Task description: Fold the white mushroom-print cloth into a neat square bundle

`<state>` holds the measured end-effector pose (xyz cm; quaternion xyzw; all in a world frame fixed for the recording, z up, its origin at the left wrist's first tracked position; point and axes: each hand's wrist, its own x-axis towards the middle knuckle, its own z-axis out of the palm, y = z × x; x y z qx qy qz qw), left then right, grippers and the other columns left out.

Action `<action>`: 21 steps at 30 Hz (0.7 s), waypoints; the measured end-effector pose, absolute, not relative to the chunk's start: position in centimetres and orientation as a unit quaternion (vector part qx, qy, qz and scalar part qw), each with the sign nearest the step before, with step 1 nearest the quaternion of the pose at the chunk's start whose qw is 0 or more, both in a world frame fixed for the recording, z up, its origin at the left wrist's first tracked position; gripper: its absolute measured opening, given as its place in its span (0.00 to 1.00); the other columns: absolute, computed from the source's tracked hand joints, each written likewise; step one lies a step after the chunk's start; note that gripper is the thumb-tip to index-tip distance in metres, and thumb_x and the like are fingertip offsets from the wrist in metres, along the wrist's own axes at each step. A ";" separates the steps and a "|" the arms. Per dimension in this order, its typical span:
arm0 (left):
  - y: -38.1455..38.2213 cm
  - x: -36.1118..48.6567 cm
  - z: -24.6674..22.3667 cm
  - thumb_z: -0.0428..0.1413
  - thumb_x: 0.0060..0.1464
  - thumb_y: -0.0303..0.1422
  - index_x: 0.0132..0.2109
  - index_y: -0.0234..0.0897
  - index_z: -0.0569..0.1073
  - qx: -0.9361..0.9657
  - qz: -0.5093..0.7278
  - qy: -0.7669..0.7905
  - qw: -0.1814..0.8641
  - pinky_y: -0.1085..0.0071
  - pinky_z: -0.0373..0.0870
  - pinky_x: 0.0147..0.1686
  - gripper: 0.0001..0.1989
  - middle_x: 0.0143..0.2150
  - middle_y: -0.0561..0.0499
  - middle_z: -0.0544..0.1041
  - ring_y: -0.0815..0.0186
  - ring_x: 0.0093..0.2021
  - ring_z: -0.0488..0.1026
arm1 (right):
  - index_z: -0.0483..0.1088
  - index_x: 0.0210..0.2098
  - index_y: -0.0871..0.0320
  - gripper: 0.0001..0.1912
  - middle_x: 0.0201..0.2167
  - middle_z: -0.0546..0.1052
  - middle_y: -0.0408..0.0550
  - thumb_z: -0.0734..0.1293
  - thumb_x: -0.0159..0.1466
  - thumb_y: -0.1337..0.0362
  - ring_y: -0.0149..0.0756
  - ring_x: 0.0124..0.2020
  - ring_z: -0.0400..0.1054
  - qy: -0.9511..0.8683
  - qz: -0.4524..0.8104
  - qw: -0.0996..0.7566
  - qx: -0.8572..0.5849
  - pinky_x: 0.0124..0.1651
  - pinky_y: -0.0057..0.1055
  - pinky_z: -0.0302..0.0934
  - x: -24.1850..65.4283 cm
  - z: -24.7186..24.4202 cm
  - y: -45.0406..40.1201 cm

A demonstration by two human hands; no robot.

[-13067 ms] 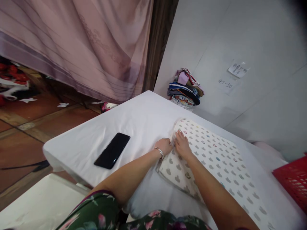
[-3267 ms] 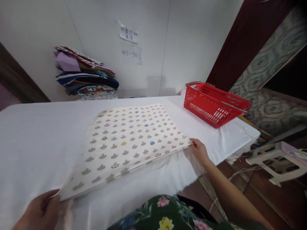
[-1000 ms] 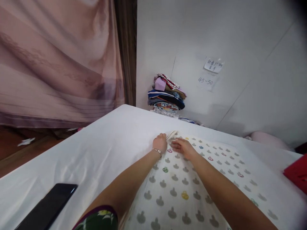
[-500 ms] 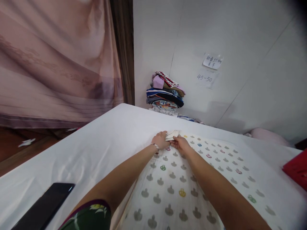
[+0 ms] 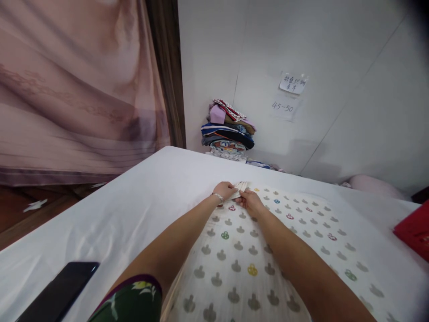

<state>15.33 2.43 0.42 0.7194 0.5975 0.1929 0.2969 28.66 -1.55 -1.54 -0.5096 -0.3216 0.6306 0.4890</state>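
Observation:
A thin white cloth (image 5: 237,246) printed with grey and coloured mushroom shapes spreads over the white table and toward the camera. Its far edge is gathered in small pleats between my hands. My left hand (image 5: 225,190), with a bracelet at the wrist, pinches the left side of the pleats. From the right, my right hand (image 5: 250,200) grips the same gathered part, fingers closed on it. The hands are close together near the table's far side.
Folded fabrics (image 5: 228,129) are stacked beyond the far edge of the white table (image 5: 161,179). A black phone-like slab (image 5: 58,290) lies at the near left. On the right is a red object (image 5: 414,230). A pink curtain (image 5: 77,89) hangs at left.
My left hand has shifted slightly up the pleats, and its fingers now pinch them from the left side. The view has moved a little. Both hands keep hold of the cloth.

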 end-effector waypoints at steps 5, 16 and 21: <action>2.9 15.6 0.5 0.55 0.50 0.36 0.36 0.37 0.76 0.693 0.214 0.618 0.303 0.75 0.65 0.33 0.09 0.36 0.51 0.78 0.67 0.36 0.73 | 0.65 0.32 0.60 0.03 0.18 0.73 0.41 0.61 0.61 0.71 0.25 0.16 0.67 -0.325 0.617 0.487 -0.526 0.14 0.16 0.53 28.3 -1.4 -1.6; 2.4 16.1 0.8 0.53 0.47 0.28 0.37 0.38 0.75 0.684 0.247 0.616 0.304 0.76 0.65 0.35 0.09 0.36 0.51 0.78 0.68 0.37 0.73 | 0.63 0.31 0.60 0.02 0.16 0.72 0.40 0.62 0.60 0.71 0.25 0.16 0.67 -0.329 0.618 0.492 -0.517 0.13 0.16 0.50 28.3 -1.6 -1.6; 3.0 16.5 0.5 0.57 0.43 0.28 0.41 0.37 0.75 0.676 0.231 0.625 0.315 0.77 0.66 0.32 0.14 0.36 0.51 0.78 0.68 0.35 0.73 | 0.63 0.30 0.60 0.04 0.18 0.73 0.42 0.62 0.61 0.67 0.26 0.16 0.67 -0.321 0.631 0.489 -0.509 0.13 0.18 0.50 28.5 -1.6 -1.5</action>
